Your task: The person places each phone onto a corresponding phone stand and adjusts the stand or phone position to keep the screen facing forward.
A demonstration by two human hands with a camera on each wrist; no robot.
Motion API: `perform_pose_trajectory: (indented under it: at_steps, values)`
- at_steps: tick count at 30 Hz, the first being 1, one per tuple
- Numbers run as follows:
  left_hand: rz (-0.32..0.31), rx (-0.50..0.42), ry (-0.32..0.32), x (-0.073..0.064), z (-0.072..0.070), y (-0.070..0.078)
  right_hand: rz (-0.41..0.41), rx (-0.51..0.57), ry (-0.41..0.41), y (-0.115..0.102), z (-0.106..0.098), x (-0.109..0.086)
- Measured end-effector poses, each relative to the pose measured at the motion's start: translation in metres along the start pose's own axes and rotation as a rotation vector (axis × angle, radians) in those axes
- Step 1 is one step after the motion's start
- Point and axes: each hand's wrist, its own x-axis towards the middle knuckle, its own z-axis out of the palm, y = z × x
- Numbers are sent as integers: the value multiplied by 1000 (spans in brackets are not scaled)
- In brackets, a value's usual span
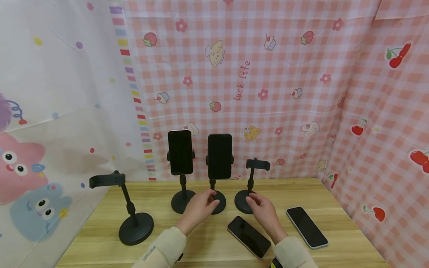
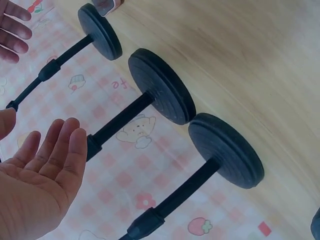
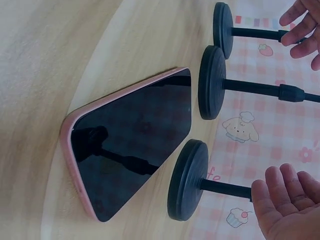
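Observation:
My left hand [image 1: 200, 207] is in front of the middle phone stand [image 1: 219, 204], whose clamp carries a black phone [image 1: 219, 156] upright. In the left wrist view the left hand's fingers [image 2: 75, 145] are loosely bent with nothing between them. My right hand [image 1: 263, 211] is close to the base of the right phone stand [image 1: 243, 202], whose clamp [image 1: 258, 164] bears no phone. Its fingers [image 3: 275, 185] are relaxed and hold nothing in the right wrist view. A phone with a pink edge [image 1: 249, 237] lies screen up on the table, just below the right hand.
Left of the middle stand, another stand [image 1: 182, 203] holds a phone [image 1: 180, 152] upright. A stand with no phone [image 1: 136, 229] is at the front left. A phone with a white edge [image 1: 307, 227] lies at the right of the wooden table [image 1: 207, 249]. Patterned cloth [image 1: 281, 123] hangs behind.

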Motion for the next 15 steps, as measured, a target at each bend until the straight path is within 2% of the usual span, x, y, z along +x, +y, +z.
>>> perform_pose_trajectory:
  at_steps: [7, 15]
  values:
    - [6, 70, -29, -1, 1, 4, 5, -41, 13, 7, -1, -3]
    - [39, 102, -38, 2, 0, 14, 24, -98, 3, 13, -4, -7]
